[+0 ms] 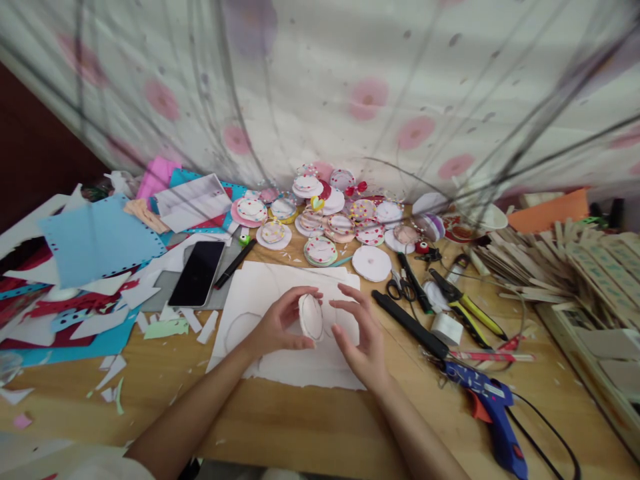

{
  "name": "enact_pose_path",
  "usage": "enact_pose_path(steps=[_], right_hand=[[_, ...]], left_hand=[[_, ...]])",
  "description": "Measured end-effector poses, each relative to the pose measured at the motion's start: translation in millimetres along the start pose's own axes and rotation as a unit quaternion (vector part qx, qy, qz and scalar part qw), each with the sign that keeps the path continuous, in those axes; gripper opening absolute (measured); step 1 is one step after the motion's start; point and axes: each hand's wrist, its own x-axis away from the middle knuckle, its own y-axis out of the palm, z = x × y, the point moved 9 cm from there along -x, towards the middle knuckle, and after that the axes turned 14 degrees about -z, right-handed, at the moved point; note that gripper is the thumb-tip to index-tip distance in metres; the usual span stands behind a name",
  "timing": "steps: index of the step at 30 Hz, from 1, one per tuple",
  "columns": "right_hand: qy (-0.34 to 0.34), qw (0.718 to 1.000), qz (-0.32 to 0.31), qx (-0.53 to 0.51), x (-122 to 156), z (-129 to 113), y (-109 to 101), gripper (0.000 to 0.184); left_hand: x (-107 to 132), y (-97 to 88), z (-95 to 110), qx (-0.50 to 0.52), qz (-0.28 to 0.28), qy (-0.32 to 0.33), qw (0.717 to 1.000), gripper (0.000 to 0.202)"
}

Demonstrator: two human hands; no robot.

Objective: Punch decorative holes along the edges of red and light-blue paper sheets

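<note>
My left hand (283, 323) pinches a small white paper disc (311, 317) by its edge, with fingers above and thumb below. The disc is tilted up on its side and has a thin rim line. Just to the right, my right hand (363, 337) has its fingers spread and curved toward the disc, apart from it. Beneath both hands lie white paper sheets (295, 367), with a drawn circle showing at the left. Beyond them rests a round white paper disc (371, 263), near several decorated paper rounds (321, 251) with dotted trim.
At right lie a blue glue gun (493, 407), yellow-handled pliers (470, 310), black scissors (401, 287), a white block (447, 329) and wooden sticks (530, 257). Leftward are a phone (197, 273), a black pen (235, 263) and coloured paper (103, 237). A patterned curtain (320, 87) hangs behind.
</note>
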Motion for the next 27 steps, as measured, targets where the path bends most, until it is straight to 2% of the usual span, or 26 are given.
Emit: enact_pose_path(steps=[5, 10, 13, 15, 27], right_hand=[[-0.035, 0.998, 0.003, 0.056, 2, -7, 2, 0.027], [-0.053, 0.997, -0.005, 0.063, -1, -11, 2, 0.028], [-0.066, 0.996, -0.008, 0.064, -2, -16, 2, 0.018], [-0.069, 0.996, -0.003, 0.060, -2, -17, 1, 0.009], [-0.062, 0.997, -0.016, 0.036, -3, -10, 5, 0.008]], left_hand=[[-1, -0.8, 2, 0.001, 0.004, 0.017, 1.000, 0.075], [-2, -0.5, 3, -0.001, -0.001, 0.028, 1.000, 0.073], [-1, -0.9, 0, 0.006, -0.002, 0.023, 1.000, 0.075], [-1, -0.9, 0, 0.011, -0.002, 0.023, 1.000, 0.076], [-2, 2.5, 7, -0.025, -0.025, 0.043, 0.998, 0.079]])
